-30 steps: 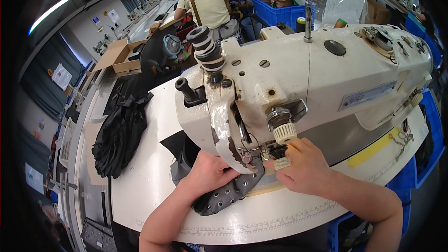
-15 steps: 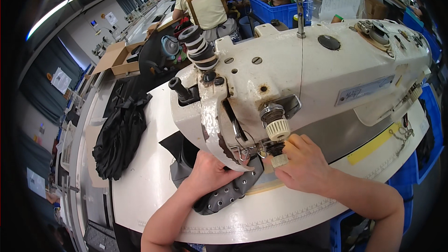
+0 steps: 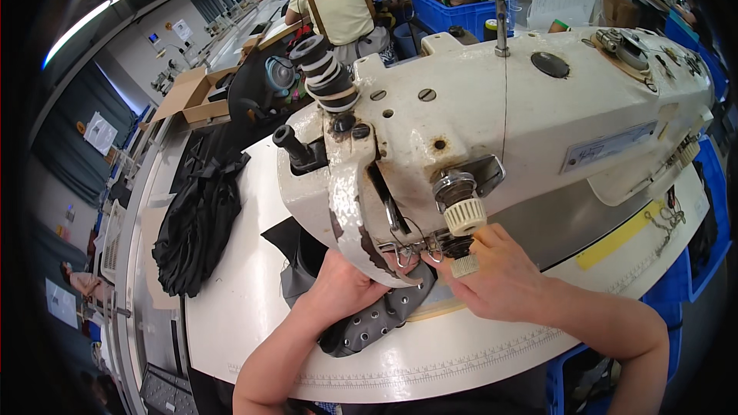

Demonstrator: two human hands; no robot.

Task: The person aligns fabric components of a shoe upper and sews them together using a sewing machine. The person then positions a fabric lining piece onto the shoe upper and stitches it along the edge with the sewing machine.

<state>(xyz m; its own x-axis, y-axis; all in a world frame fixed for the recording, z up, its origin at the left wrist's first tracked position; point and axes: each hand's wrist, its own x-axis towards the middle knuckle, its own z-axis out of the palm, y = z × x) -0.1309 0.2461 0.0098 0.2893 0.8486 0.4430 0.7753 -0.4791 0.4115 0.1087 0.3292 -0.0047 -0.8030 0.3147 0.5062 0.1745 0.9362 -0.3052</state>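
Observation:
A black leather-like strip with rows of metal eyelets [image 3: 357,336] lies under the head of a white sewing machine [image 3: 423,127]. My left hand [image 3: 342,286] is closed on the strip, left of the presser foot, its fingertips partly behind the machine's curved guard. My right hand [image 3: 496,280] is closed at the right of the needle area, fingers curled beside the ribbed cream tension knob [image 3: 464,217]. That knob and the lower one hide part of its grip, so what it pinches does not show. A dark flap of material [image 3: 296,243] sticks out beyond my left hand.
A bundle of black pieces [image 3: 201,227] lies on the left side of the white table [image 3: 231,338]. Blue bins [image 3: 711,223] stand at the right, and another blue bin [image 3: 453,14] holds brown pieces behind the machine. A co-worker [image 3: 338,0] sits beyond.
The machine appears slightly shifted in the picture, as the view has moved a little. My right fingertips sit slightly closer to the presser foot. A person shows at the far left.

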